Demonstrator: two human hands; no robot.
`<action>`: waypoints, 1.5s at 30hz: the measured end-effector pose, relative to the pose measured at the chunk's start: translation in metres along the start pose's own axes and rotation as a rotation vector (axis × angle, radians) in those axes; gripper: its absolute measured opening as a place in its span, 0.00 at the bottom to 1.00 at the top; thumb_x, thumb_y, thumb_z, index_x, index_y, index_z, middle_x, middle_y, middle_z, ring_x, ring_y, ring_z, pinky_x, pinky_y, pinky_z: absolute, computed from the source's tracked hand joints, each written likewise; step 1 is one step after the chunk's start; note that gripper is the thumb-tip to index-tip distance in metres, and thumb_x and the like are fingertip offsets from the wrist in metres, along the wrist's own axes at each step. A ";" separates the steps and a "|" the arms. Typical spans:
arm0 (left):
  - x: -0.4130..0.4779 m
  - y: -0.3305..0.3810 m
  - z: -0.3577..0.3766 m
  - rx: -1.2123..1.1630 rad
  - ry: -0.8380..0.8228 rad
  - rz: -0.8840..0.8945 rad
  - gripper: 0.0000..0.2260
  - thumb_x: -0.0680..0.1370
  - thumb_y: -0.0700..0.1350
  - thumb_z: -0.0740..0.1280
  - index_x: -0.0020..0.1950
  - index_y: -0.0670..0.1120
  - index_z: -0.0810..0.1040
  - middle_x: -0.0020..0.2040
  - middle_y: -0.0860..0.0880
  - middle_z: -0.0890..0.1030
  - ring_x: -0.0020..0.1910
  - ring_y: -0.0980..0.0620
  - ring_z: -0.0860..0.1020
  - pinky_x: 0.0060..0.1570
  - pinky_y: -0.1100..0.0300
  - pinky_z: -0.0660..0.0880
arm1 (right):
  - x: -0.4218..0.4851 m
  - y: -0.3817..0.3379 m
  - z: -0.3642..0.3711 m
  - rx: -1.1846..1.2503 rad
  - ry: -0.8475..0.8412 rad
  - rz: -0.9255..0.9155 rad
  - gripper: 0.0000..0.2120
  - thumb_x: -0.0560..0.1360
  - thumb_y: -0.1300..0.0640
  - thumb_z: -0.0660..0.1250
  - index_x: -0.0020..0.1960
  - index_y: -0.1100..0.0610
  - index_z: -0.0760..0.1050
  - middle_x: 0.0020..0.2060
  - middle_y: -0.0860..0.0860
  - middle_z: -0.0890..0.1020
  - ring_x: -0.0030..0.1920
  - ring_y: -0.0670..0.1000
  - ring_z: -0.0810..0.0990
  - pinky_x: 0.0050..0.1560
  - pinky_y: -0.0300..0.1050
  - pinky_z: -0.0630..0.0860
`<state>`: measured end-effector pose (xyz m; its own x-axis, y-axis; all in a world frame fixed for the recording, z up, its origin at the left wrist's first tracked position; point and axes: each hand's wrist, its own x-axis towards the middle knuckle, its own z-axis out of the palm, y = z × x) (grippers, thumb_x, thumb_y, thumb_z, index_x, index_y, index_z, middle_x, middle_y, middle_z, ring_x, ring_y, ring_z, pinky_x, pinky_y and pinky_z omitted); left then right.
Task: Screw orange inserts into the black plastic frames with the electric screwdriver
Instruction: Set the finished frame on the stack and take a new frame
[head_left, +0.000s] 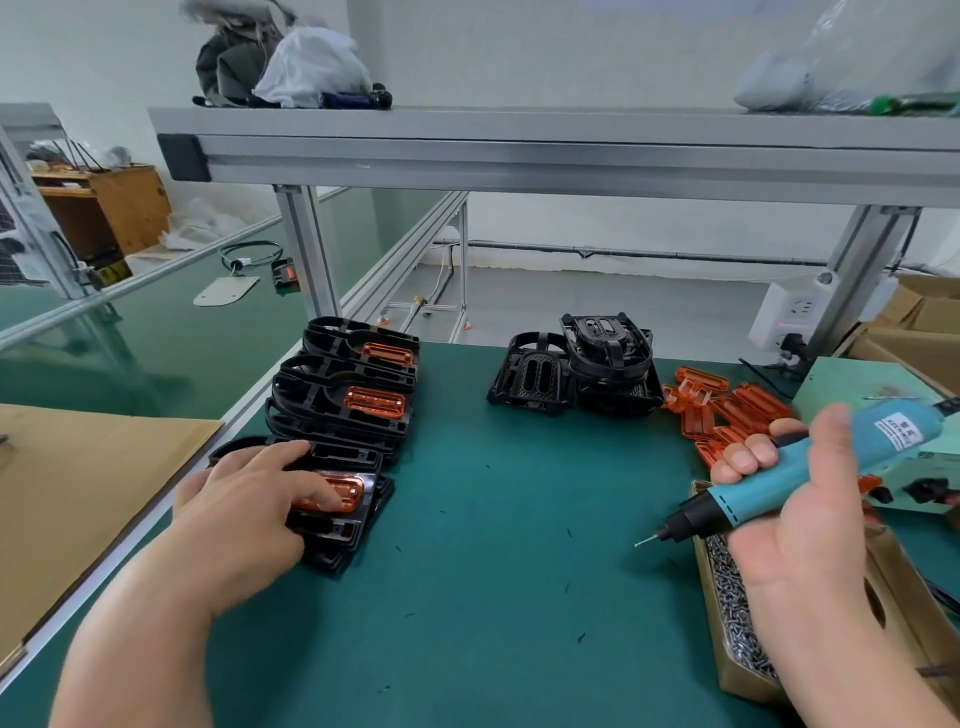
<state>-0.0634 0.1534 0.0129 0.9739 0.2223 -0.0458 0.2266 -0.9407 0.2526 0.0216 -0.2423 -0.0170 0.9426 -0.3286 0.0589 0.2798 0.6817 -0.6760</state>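
Two hands busy: left on a fitted frame, right round the screwdriver.

My left hand (249, 499) lies flat, its fingers (311, 486) stretched out and gripping nothing, on the top black frame (358, 525) of the stack nearest me along the left edge of the worktop (493, 571); my fingertips touch its orange insert (345, 493). Two more stacks (343, 415) of frames with inserts stand behind it, toward the far left corner. My right hand (795, 519) grips the electric screwdriver (763, 488) near the right edge, fingers curled round its teal body, the bit pointing left and slightly down. A cardboard box of screws (727, 597) sits below that hand. Bare black frames (571, 369) are piled at the far edge, with loose orange inserts (727, 410) just right of them.
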 end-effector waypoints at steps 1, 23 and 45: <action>-0.001 0.001 -0.001 -0.006 -0.011 0.012 0.25 0.72 0.40 0.70 0.56 0.71 0.77 0.82 0.65 0.57 0.81 0.56 0.51 0.78 0.49 0.48 | 0.000 0.000 0.000 0.001 0.003 0.002 0.19 0.76 0.35 0.74 0.42 0.50 0.77 0.33 0.47 0.71 0.33 0.48 0.71 0.36 0.40 0.74; 0.071 0.180 0.039 -0.972 -0.028 0.135 0.05 0.79 0.49 0.69 0.48 0.52 0.84 0.43 0.52 0.87 0.44 0.48 0.86 0.46 0.50 0.81 | 0.003 0.001 0.001 0.049 0.051 0.069 0.19 0.78 0.36 0.73 0.41 0.51 0.76 0.32 0.48 0.71 0.31 0.47 0.72 0.33 0.40 0.73; 0.179 0.243 0.063 -0.981 -0.045 -0.096 0.08 0.80 0.40 0.63 0.53 0.38 0.80 0.33 0.43 0.85 0.25 0.50 0.80 0.27 0.61 0.76 | 0.005 0.000 -0.005 0.073 0.096 0.060 0.19 0.78 0.37 0.73 0.43 0.52 0.76 0.33 0.49 0.71 0.32 0.49 0.71 0.36 0.43 0.71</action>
<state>0.1672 -0.0514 0.0056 0.9563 0.2573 -0.1392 0.2127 -0.2849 0.9346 0.0249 -0.2470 -0.0205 0.9373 -0.3445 -0.0532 0.2392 0.7466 -0.6208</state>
